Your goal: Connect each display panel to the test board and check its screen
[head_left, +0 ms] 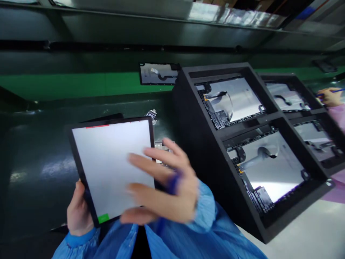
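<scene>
My left hand [78,212] grips the lower left corner of a tablet [107,165] whose screen glows white, with a red strip at its top edge and a green patch at the bottom. My right hand [161,187] hovers over the tablet's right half with fingers spread, blurred by motion. A blue object, maybe a pen, shows between its fingers near the palm; I cannot make out if it is held. Both arms wear blue sleeves.
A tall black foam tray [205,144] stands to the right, holding display panels with ribbon cables in its slots. Another such tray [320,118] sits behind it. At far right another person's hand [330,96] holds a blue pen. A green conveyor belt [81,84] carries one panel [159,73].
</scene>
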Demonstrator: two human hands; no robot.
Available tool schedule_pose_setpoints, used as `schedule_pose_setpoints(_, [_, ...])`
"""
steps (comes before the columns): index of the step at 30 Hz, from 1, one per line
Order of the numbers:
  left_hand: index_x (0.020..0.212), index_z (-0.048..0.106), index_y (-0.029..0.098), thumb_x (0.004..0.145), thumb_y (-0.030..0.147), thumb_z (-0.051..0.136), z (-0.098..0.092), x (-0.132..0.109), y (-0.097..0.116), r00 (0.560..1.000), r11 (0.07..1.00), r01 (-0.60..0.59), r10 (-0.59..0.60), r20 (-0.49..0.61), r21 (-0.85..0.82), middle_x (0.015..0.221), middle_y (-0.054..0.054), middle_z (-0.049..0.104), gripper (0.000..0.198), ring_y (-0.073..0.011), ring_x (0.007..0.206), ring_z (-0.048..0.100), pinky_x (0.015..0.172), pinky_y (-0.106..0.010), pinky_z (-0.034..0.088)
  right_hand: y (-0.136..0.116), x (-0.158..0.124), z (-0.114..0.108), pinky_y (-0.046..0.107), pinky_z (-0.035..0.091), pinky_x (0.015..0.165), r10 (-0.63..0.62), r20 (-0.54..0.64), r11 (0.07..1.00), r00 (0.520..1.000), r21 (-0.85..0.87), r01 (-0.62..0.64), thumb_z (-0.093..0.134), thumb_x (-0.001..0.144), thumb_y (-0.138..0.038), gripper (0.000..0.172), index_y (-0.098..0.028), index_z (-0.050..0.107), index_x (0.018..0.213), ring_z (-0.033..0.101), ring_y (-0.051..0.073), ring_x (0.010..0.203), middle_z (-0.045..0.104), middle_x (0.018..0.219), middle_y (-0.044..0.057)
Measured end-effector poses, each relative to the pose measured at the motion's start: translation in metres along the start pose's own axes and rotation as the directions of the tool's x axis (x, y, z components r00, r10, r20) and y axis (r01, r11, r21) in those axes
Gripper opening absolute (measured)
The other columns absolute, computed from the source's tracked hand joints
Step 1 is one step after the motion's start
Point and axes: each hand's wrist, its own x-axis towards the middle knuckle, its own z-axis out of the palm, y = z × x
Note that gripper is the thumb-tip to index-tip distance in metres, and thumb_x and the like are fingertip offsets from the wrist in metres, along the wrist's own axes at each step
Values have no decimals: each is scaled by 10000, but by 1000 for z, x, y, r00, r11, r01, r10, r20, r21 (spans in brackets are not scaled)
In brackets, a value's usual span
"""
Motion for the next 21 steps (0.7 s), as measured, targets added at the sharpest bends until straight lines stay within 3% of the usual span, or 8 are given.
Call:
schedule_pose_setpoints(3, [938,795,342,680,596,786,10,-6,1,988,996,87,-84,-128,22,1006,50,778,362,-305,1283,571,1116,-428,454,7,3,18,624,331,1186,-139,258,981,956,-94,168,777,812,-486,559,-290,591,1300,305,364,1500,455,1552,84])
schedule_pose_setpoints(5, [926,796,328,555,575,863,12,-8,2,980,995,99,-94,-176,23,1035,42,776,450,-341,1309,542,1108,-444,465,10,-1,30,660,318,1172,-121,347,970,930,-159,185,801,806,-406,550,-268,596,1298,237,404,1515,374,1597,121])
schedule_pose_setpoints(7, [954,795,318,502,559,891,13,-9,3,982,996,83,-81,-171,8,1056,22,773,521,-360,1326,522,1110,-458,461,10,-8,41,618,330,1184,-114,254,969,961,-184,163,754,861,-286,317,-254,652,1159,306,359,1499,460,1546,108])
schedule_pose_setpoints(9, [998,788,321,554,567,869,15,-8,5,984,998,67,-67,-162,-8,1080,14,769,514,-355,1331,519,1114,-465,455,10,-16,49,512,382,1188,-161,115,970,980,-165,178,683,902,-165,85,-210,671,973,448,282,1432,599,1422,101])
schedule_pose_setpoints(11, [1074,769,322,661,584,805,18,-7,7,985,995,91,-94,-142,-29,1143,10,753,491,-341,1339,513,1124,-471,443,11,-21,51,403,461,1142,-204,5,972,979,-115,203,640,912,-104,85,-184,668,912,575,224,1323,681,1305,118])
schedule_pose_setpoints(13, [1140,747,316,754,585,732,20,-4,8,983,990,130,-136,-126,-56,1208,10,729,471,-325,1361,490,1136,-466,429,16,-23,46,310,546,1037,-178,-86,984,980,-41,175,615,929,-117,115,-170,681,1006,651,191,1220,694,1273,140])
schedule_pose_setpoints(17, [1112,758,307,828,528,678,18,1,9,978,994,88,-98,-183,-65,1194,55,731,369,-282,1387,460,1150,-401,422,39,-35,24,237,589,925,96,-214,995,972,43,-89,575,943,-115,246,-170,666,1164,706,155,1109,704,1260,112])
schedule_pose_setpoints(21, [1023,776,338,860,528,645,17,3,11,987,999,-23,27,-160,25,1078,90,760,283,-217,1429,399,1166,-352,398,76,-68,18,268,596,879,367,-260,914,893,-80,-398,552,966,-161,224,-190,709,1123,740,169,964,761,1053,66])
